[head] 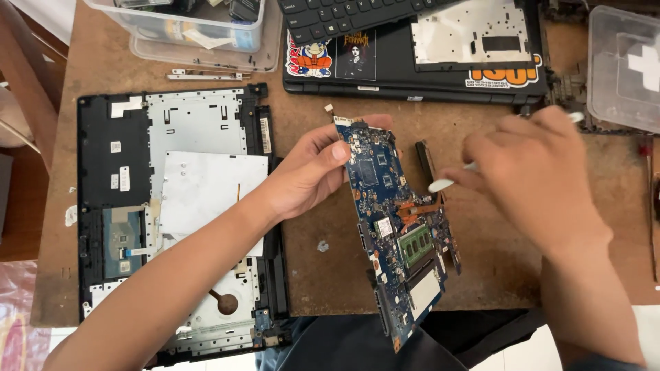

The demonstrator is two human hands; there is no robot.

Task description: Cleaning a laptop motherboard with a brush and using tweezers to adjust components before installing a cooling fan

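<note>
Motherboard (395, 227), blue and long, hangs tilted above the near edge of the bench (330, 275), its lower end over the person's lap and its upper end pinched in the left hand (306, 172). That grip is narrow: thumb on the component face, fingers behind, closed on the top left edge. It looks light and stiff but fragile; the bare edges are probably the safest places to hold, clear of the chips, the green memory stick (415, 244) and the copper heat pipe (419, 204). Held by one end only, it may flex or swing.

To the right, the right hand (529, 182) is blurred, fingers closed around a thin white tool (443, 183) whose tip sits just beside the board.

At left lies an opened laptop base (182, 213). Farther off rest a stickered black laptop (412, 55), a clear tub (185, 24) and a clear lid (625, 69).
</note>
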